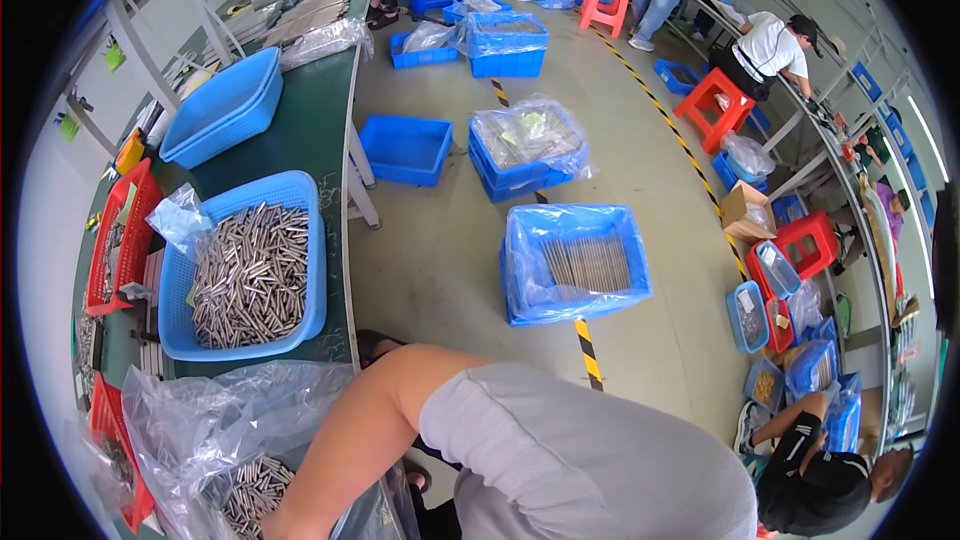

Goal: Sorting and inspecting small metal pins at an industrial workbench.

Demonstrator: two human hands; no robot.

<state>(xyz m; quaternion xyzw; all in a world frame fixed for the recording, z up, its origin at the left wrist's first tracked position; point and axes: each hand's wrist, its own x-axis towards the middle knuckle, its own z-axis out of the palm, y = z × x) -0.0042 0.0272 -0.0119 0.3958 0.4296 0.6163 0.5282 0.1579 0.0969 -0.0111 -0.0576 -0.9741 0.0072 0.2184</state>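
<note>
My right arm, in a grey sleeve, reaches down to a clear plastic bag at the near end of the green workbench. Only the back part of my right hand shows at the lower edge, beside small metal pins lying in the bag. Its fingers are cut off, so I cannot tell what they hold. My left hand is out of view. Beyond the bag stands a light blue basket heaped with similar metal pins; a crumpled clear bag hangs over its far left corner.
Red bins line the bench's left side, and stacked blue trays stand farther back. On the floor to the right are a bag-lined blue crate of metal rods and other blue crates. Several people work along the right-hand benches.
</note>
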